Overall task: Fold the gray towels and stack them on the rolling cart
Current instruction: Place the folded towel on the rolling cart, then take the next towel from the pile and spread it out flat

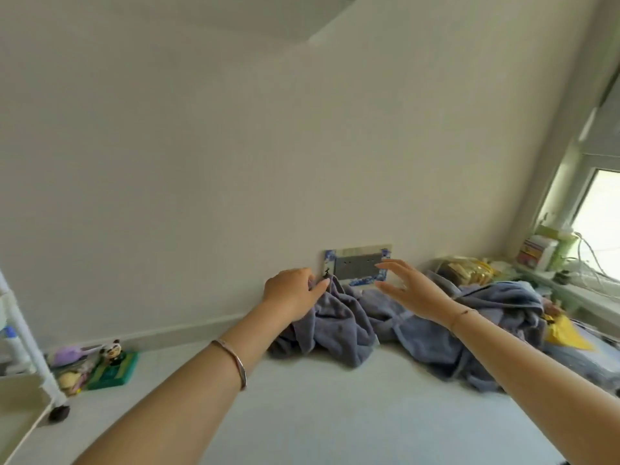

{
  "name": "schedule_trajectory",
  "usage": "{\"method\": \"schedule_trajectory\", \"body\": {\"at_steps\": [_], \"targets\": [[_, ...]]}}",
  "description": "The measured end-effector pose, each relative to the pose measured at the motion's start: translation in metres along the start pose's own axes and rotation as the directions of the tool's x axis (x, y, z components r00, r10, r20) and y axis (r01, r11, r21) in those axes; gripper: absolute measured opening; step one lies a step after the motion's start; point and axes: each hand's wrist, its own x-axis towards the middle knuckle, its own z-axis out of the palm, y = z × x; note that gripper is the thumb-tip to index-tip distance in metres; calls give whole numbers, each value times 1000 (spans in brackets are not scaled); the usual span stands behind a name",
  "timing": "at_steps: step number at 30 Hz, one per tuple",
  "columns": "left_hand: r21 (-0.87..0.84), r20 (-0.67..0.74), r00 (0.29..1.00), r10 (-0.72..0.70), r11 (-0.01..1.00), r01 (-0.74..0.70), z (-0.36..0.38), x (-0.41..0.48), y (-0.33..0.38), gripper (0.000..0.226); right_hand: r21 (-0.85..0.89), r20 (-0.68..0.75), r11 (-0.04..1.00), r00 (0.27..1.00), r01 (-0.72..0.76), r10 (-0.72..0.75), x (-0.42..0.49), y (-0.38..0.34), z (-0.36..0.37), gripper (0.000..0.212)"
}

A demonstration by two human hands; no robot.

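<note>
Gray towels (339,327) lie in a rumpled heap on the pale floor (335,414) against the wall, from 12 to 2 o'clock as we face it. Left grip (292,292), at 12 o'clock, pinches a raised edge of the nearest towel. Its fingers are curled round the cloth, which stands in a peak there. Right grip (411,292), at 1 o'clock, hovers just over the heap with fingers spread and straight, holding nothing. We cannot tell whether it touches the cloth. A wall outlet (357,266) with a blue-patterned frame sits just behind both grips. A thin bangle (235,360) rings the left wrist. Of the rolling cart (38,360) we see mainly a white post and one black caster (59,412), at 8 o'clock, well apart from the towels. Just beside it a panda figure (112,352) stands on a green box (115,372). Something yellow (567,333) lies at 3 o'clock, past the heap.
</note>
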Motion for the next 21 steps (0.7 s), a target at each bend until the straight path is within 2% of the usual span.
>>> {"method": "schedule_trajectory", "body": {"at_steps": [9, 15, 21], "targets": [[-15, 218, 966, 138, 990, -138, 109, 27, 111, 50, -11, -42, 955, 954, -296, 296, -94, 150, -1, 52], [-33, 258, 957, 130, 992, -126, 166, 58, 164, 52, 45, 19, 942, 943, -332, 332, -100, 223, 6, 53], [-84, 290, 955, 66, 995, -44, 220, 101, 194, 61, 110, 69, 944, 950, -311, 305, -70, 286, 13, 53]]}}
